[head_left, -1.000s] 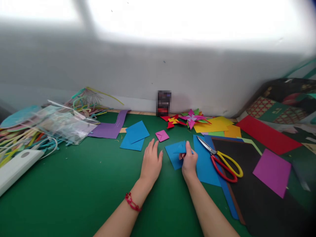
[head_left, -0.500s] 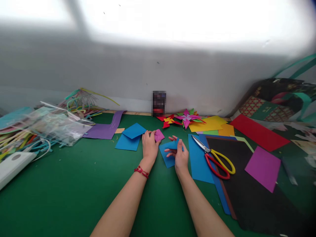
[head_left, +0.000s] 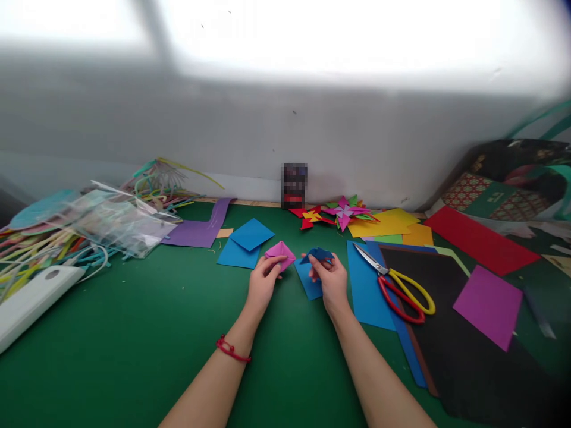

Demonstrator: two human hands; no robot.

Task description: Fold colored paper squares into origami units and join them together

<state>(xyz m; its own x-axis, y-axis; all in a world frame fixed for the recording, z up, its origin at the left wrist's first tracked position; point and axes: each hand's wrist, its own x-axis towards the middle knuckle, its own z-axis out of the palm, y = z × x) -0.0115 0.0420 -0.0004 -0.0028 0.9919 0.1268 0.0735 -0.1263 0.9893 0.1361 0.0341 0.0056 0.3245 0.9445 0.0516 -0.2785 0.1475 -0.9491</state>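
Note:
My left hand (head_left: 264, 280) pinches the near edge of a small folded pink paper (head_left: 279, 252). Just to the right, my right hand (head_left: 331, 276) grips a folded blue paper (head_left: 320, 255) between thumb and fingers. Beneath that hand a flat blue sheet (head_left: 310, 284) lies on the green table, partly covered by the fingers. Two overlapping blue squares (head_left: 252, 233) rest beyond my left hand. The two held papers are apart from each other.
Scissors (head_left: 384, 274) with red and yellow handles lie on blue and black sheets at right, near a purple square (head_left: 489, 306). Folded paper stars (head_left: 343, 212) sit at the back. Paper strips, plastic bags and a white device (head_left: 40, 303) are at left.
My left hand has drawn back nearer with the pink paper now in its pinch. My right fingers have closed on the blue paper, which has turned. The whole view has shifted slightly.

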